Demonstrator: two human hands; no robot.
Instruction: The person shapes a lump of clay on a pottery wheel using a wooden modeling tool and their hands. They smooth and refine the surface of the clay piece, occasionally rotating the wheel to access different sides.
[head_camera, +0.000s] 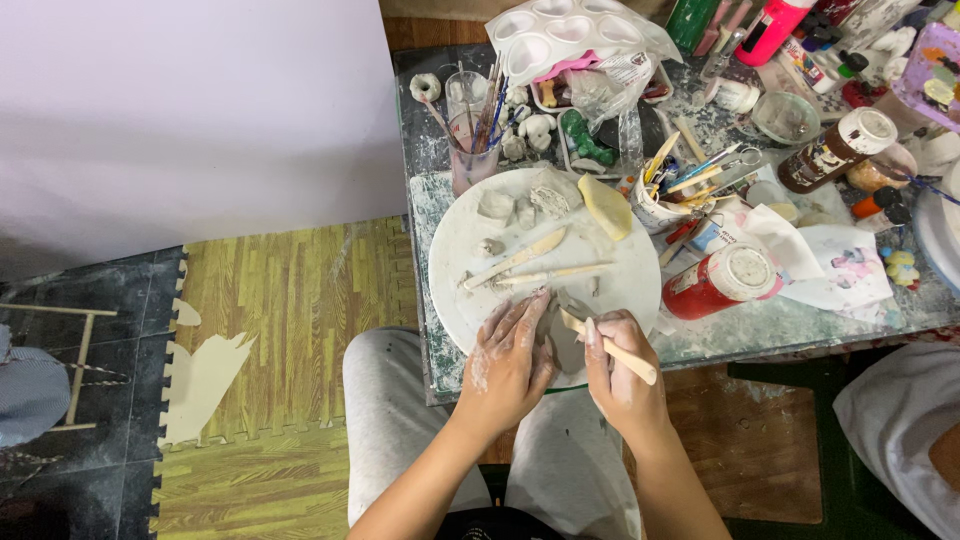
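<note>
A person sits at a messy counter and works on a small grey slab of clay that lies on the near edge of a round white board. The left hand lies flat on the clay with its fingers spread a little and pressed down, all dusty white. The right hand is closed around a wooden stick tool, and the tip of the stick touches the clay just beside the left hand. Farther back on the board lie a flat wooden knife and a thin wooden stick, side by side, with some small lumps of clay and a pale yellow wedge behind them. A red paint bottle lies on its side just right of the board. A cup of brushes stands behind the board, and a white paint tray sits at the back. The floor has a yellow puzzle mat on it.
</note>
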